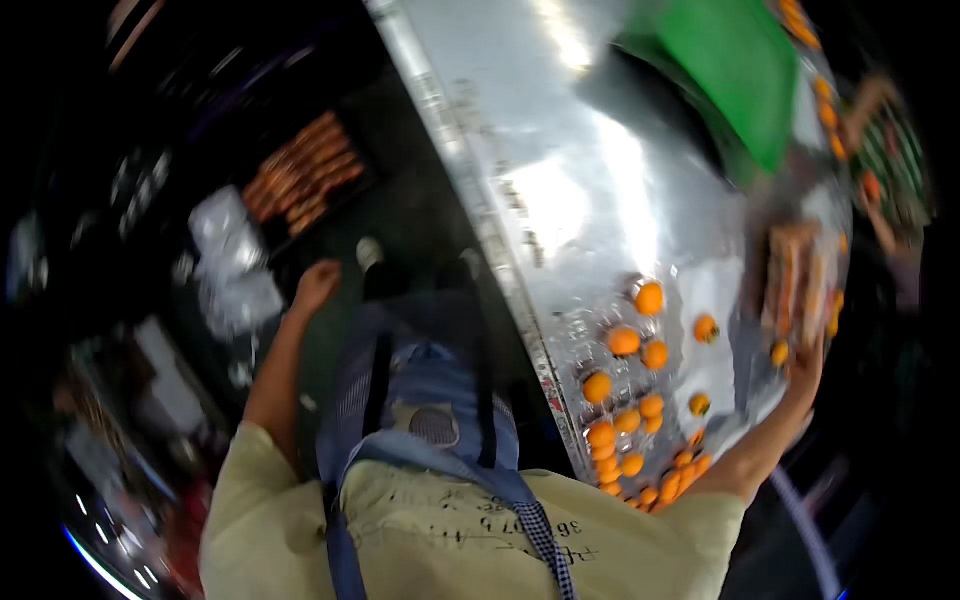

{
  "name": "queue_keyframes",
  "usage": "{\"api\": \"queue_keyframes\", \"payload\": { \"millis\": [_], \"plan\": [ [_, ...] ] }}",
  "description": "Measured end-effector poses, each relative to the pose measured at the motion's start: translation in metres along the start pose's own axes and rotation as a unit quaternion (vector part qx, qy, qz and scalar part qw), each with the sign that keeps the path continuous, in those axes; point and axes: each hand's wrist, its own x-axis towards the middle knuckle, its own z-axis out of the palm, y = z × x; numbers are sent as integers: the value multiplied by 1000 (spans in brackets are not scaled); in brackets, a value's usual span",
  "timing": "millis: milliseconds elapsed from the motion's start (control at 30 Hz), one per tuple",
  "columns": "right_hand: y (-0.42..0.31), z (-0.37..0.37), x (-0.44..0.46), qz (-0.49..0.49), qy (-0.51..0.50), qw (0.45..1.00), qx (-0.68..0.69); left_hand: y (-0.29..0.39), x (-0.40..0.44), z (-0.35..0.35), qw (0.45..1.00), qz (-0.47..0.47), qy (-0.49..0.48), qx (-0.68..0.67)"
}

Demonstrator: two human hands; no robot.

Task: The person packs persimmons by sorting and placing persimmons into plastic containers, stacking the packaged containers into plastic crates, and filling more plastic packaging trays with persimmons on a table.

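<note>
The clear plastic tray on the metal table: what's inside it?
Round orange fruits sit in the clear plastic tray, with some spaces left bare. The fruits cover whatever lies directly beneath them, so that cannot be seen.

On the metal table (480, 60) there are many orange fruits (624, 342) and one green thing (735, 85) (its form is blurred). The right hand (804, 370) is at the near end of a pack (793, 275); the left hand (318, 285) hangs beside the table.

The striped stack (795, 280), reddish-brown and pale, is on the tabletop (480, 60). One orange fruit (779, 354) lies just beside it.
</note>
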Motion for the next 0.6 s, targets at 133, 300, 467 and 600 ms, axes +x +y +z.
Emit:
{"api": "queue_keyframes", "payload": {
  "millis": [133, 300, 467, 600],
  "plan": [
    [-25, 60, -46, 84, -167, 972, 139, 10, -6, 15, 999, -33, 6, -20],
    [-30, 106, -54, -41, 80, 981, 170, 30, -30, 18, 994, -90, 53, -43],
    [-39, 95, -94, -256, 102, 959, -63, -26, -33, -1, 990, -118, 49, -55],
    [-42, 262, -267, -284, 81, 947, 124, -57, -38, -30, 978, -174, 51, -103]
  ]
}}
